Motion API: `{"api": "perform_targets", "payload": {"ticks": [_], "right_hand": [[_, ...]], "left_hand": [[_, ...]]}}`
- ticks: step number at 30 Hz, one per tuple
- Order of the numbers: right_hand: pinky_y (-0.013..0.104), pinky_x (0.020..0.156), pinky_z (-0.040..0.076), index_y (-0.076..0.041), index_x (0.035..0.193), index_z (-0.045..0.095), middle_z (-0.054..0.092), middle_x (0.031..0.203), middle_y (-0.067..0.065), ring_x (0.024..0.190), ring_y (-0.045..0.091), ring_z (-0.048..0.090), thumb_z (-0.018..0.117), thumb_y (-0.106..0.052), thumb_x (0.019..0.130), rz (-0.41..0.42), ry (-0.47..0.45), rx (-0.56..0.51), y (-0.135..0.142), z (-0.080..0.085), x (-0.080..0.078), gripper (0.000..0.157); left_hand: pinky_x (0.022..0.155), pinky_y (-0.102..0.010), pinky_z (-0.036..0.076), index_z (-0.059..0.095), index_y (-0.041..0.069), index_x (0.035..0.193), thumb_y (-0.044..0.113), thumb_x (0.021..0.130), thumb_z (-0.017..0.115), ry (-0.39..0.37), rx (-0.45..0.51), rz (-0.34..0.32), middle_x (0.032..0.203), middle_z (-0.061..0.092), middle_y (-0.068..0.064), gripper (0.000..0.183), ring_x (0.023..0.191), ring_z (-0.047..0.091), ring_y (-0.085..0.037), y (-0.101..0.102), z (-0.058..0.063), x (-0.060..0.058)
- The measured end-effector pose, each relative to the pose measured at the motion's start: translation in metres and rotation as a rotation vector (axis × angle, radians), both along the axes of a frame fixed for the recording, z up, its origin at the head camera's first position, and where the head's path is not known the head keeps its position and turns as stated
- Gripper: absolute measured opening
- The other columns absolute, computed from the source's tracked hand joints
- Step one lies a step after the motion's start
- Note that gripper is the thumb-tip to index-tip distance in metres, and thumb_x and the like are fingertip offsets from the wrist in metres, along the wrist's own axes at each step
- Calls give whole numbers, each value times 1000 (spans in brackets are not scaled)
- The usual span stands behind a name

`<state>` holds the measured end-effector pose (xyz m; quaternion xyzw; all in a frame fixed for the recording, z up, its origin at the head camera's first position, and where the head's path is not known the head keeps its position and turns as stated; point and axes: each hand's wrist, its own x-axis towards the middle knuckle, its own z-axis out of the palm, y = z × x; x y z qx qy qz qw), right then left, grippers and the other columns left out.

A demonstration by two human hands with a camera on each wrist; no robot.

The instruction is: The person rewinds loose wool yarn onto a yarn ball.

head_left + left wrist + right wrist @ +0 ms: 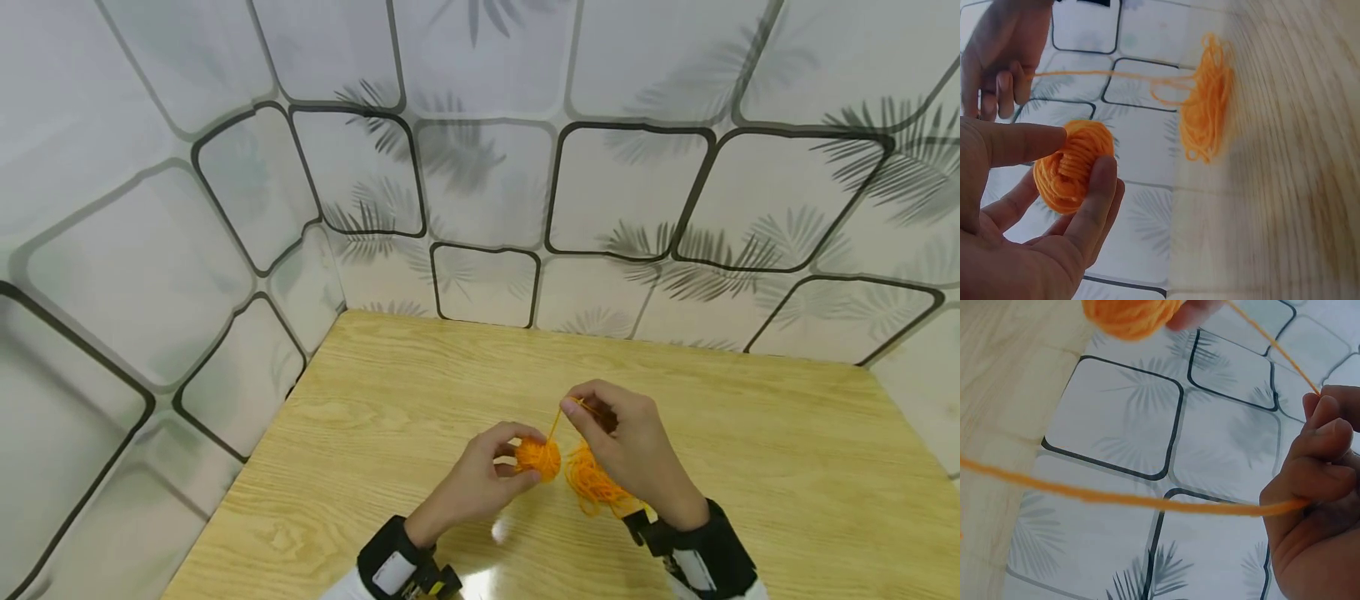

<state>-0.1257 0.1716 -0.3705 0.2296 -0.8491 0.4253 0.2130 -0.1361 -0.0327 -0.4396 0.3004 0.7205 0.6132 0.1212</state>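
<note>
I have the ball of orange yarn (538, 458) in the left hand (480, 477), thumb on one side and fingers curled round the other, and in the left wrist view it looks held up off the worktop (375, 400). With the right hand (633, 442) I pinch the strand (554, 423) between thumb and fingertips, just above the ball and to its right. The other fingers of that hand are bent in, and the right wrist view shows a second length of yarn running into them. The loose heap of yarn (592, 482) lies on the worktop beside the ball, partly hidden under the right hand in the head view.

I judge the step in hand to be winding the strand onto the ball. To do it well, I would pull just firmly enough to lay each turn flat, since a hard pull could squash the soft ball or drag it out of the left fingers. The left wrist view shows wraps banded across the middle, so I would turn the ball a little between passes and cross them at a new angle. A loop stands off the heap beside the feeding strand; I would draw slack gently there, as it could snag and knot.
</note>
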Motion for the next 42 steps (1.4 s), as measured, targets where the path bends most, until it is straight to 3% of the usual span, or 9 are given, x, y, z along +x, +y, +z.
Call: {"api": "perform_targets", "payload": {"ticks": [6, 10, 15, 17, 22, 27, 30, 33, 42], "right_hand": [[24, 40, 27, -16, 96, 60, 45, 61, -5, 45, 8, 29, 56, -15, 91, 29, -76, -56, 1, 2, -11, 6], [26, 41, 28, -12, 93, 61, 47, 61, 0, 45, 9, 30, 56, -15, 91, 28, -161, -92, -6, 1, -9, 6], [25, 42, 28, -15, 92, 61, 41, 58, -2, 46, 8, 29, 54, -17, 92, 31, -238, -83, -13, -22, -7, 7], [22, 46, 36, -18, 94, 61, 47, 63, -4, 50, 7, 38, 54, -17, 92, 79, -279, -99, -14, -38, -6, 7], [24, 56, 46, -23, 104, 60, 56, 77, -11, 60, 4, 49, 53, -19, 93, 127, -225, -8, -20, -63, 5, 13], [14, 44, 32, -18, 105, 59, 38, 67, -16, 50, -4, 32, 50, -24, 95, 54, 16, 175, -31, -66, 20, 15], [10, 45, 30, -16, 98, 59, 40, 72, -17, 54, -7, 34, 53, -18, 93, 31, 144, 240, -34, -67, 24, 7], [8, 48, 30, -17, 97, 58, 42, 75, -17, 57, -8, 36, 56, -17, 92, 21, 166, 260, -32, -66, 28, 5], [8, 48, 32, -19, 93, 59, 48, 76, -19, 56, -8, 38, 61, -21, 88, 95, 83, 252, -17, -56, 35, 5]], "left_hand": [[76, -35, 51, 50, 14, 119, 14, 86, 63, -11, 104, -110, 121, 50, -5, 35, 98, 59, -18, -1, 14, 13], [77, -37, 51, 49, 11, 120, 12, 87, 61, -27, 187, -134, 123, 49, -8, 35, 100, 58, -20, 0, 22, 20], [75, -42, 51, 46, 5, 121, 3, 87, 58, -1, 322, -132, 123, 45, -15, 36, 103, 56, -27, -1, 30, 23], [76, -44, 51, 45, 2, 121, 0, 86, 58, 8, 378, -119, 122, 44, -18, 37, 104, 55, -31, -2, 32, 23], [80, -45, 49, 45, 3, 119, 1, 84, 61, -21, 427, -14, 120, 44, -20, 39, 103, 54, -34, -1, 37, 20], [79, -40, 50, 46, 4, 118, 6, 85, 62, 4, 356, 130, 119, 45, -16, 37, 99, 53, -33, 1, 37, 10], [77, -37, 51, 48, 3, 117, 5, 84, 63, 31, 270, 198, 118, 47, -13, 36, 98, 52, -31, 2, 39, 5], [77, -36, 51, 48, 3, 117, 4, 83, 63, 79, 171, 219, 119, 49, -12, 36, 99, 52, -30, 3, 33, 1], [77, -26, 49, 48, 15, 120, 16, 85, 64, 288, -75, 201, 117, 50, 0, 38, 101, 53, -20, -3, -8, -8]]}}
